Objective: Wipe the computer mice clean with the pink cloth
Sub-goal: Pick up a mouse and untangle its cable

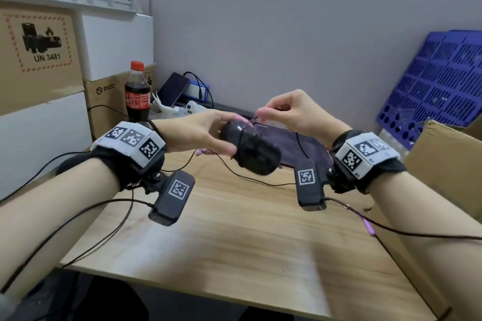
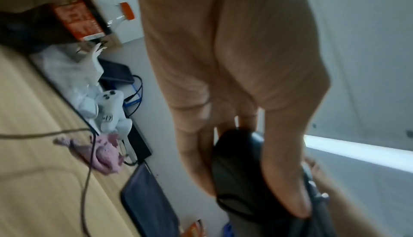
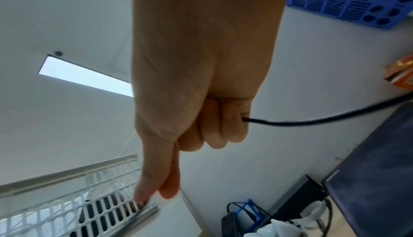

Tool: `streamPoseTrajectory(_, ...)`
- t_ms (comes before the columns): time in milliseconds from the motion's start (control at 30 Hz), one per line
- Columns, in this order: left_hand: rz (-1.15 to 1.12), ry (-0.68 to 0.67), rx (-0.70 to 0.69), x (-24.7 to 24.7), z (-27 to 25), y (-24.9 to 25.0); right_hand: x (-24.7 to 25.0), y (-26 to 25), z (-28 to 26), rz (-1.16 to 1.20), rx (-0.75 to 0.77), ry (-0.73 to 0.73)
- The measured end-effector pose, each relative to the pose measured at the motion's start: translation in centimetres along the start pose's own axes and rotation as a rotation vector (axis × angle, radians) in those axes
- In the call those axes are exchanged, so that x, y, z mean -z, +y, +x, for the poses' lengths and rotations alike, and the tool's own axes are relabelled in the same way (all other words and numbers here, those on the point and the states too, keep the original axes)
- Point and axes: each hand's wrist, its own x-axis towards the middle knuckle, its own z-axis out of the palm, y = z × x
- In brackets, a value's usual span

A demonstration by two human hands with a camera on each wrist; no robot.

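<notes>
My left hand (image 1: 206, 135) grips a black wired computer mouse (image 1: 251, 150) in the air above the wooden table (image 1: 234, 229); its fingers curl round the body, also seen in the left wrist view on the mouse (image 2: 236, 170). A thin black cable (image 1: 242, 138) is looped across the mouse. My right hand (image 1: 289, 112) is just right of it, pinching that cable near the mouse's far end; in the right wrist view the cable (image 3: 312, 119) runs out of its curled fingers. The pink cloth (image 2: 107, 152) lies crumpled on the table behind the hands, with only a sliver (image 1: 200, 151) showing in the head view.
A dark pad (image 1: 305, 148) lies under the right hand. A cola bottle (image 1: 137, 91), a phone (image 1: 173, 88) and a white controller (image 1: 193, 107) stand at the back left beside stacked cardboard boxes (image 1: 39, 60). Blue crates (image 1: 438, 81) and an open carton (image 1: 448, 161) are at the right.
</notes>
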Motion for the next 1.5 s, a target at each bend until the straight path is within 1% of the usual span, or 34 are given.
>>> streamPoseTrajectory(100,-0.273,0.126,-0.094,-0.1,-0.2,0.4,-1.7,1.6,-0.4,0.086,-0.056,0.051)
streamPoseTrajectory(167,-0.347,0.224,-0.11,-0.2,0.3,0.6,-3.3,2.0,-0.8,0.116,-0.1,0.063)
streamPoseTrajectory(267,-0.317,0.411,-0.074,-0.5,1.0,0.3,-6.0,2.1,-1.2,0.066,-0.136,-0.014)
streamPoseTrajectory(333,-0.265,0.538,-0.05,-0.3,1.3,-0.2,-7.1,2.2,-1.4,-0.012,-0.156,-0.099)
streamPoseTrajectory(400,-0.211,0.624,-0.037,0.1,1.5,-0.9,-7.1,1.8,-1.8,-0.06,-0.16,-0.18)
streamPoseTrajectory(467,-0.087,0.677,0.007,0.8,1.6,-1.6,-6.0,0.7,-1.9,-0.107,-0.125,-0.221)
streamPoseTrajectory(533,0.071,0.652,0.068,1.1,1.4,-2.1,-4.2,-0.5,-1.6,-0.164,-0.055,-0.215)
streamPoseTrajectory(600,0.181,0.539,0.087,1.0,1.0,-2.5,-2.3,-1.3,-1.0,-0.179,-0.002,-0.175)
streamPoseTrajectory(633,0.201,0.464,0.089,0.9,0.6,-2.4,-1.3,-1.6,-0.6,-0.168,0.007,-0.138)
streamPoseTrajectory(700,0.164,0.3,0.078,0.5,0.0,-1.7,0.4,-1.6,0.0,-0.139,0.012,-0.053)
streamPoseTrajectory(767,0.063,0.154,0.037,0.2,-0.5,-0.8,1.3,-1.3,0.2,-0.081,0.013,0.011)
streamPoseTrajectory(833,-0.096,0.075,-0.058,0.0,-0.6,0.0,1.1,-0.4,0.1,-0.035,-0.022,0.041)
streamPoseTrajectory(867,-0.169,0.07,-0.112,0.0,-0.6,0.3,0.4,0.5,0.1,-0.029,-0.031,0.046)
streamPoseTrajectory(933,-0.267,0.109,-0.191,0.0,-0.3,0.8,-1.2,2.2,-0.1,-0.026,-0.033,0.019)
streamPoseTrajectory(967,-0.303,0.147,-0.209,0.1,-0.1,0.9,-2.1,2.8,-0.3,-0.031,-0.04,-0.017)
streamPoseTrajectory(1033,-0.324,0.274,-0.204,0.3,0.4,0.9,-3.9,2.6,-0.9,-0.063,-0.106,-0.127)
streamPoseTrajectory(1100,-0.209,0.468,-0.149,0.5,1.0,0.6,-5.3,2.2,-1.7,-0.119,-0.143,-0.232)
streamPoseTrajectory(1167,-0.055,0.646,-0.069,0.7,1.7,0.0,-6.1,1.4,-2.2,-0.183,-0.099,-0.301)
streamPoseTrajectory(1200,0.004,0.691,-0.026,0.7,1.9,-0.3,-6.2,1.2,-2.2,-0.205,-0.072,-0.316)
streamPoseTrajectory(1233,0.059,0.706,0.014,0.7,2.0,-0.7,-6.0,0.9,-2.2,-0.226,-0.039,-0.318)
streamPoseTrajectory(1267,0.116,0.697,0.052,0.8,1.9,-1.0,-5.6,0.6,-2.0,-0.249,-0.015,-0.309)
streamPoseTrajectory(1333,0.229,0.621,0.116,0.8,1.7,-1.8,-4.2,0.0,-1.6,-0.271,0.004,-0.266)
streamPoseTrajectory(1433,0.374,0.418,0.149,0.7,0.9,-1.6,-1.7,-0.6,-0.7,-0.232,0.036,-0.182)
streamPoseTrajectory(1500,0.381,0.257,0.149,0.8,0.2,-1.0,-0.1,-0.7,-0.2,-0.213,0.057,-0.134)
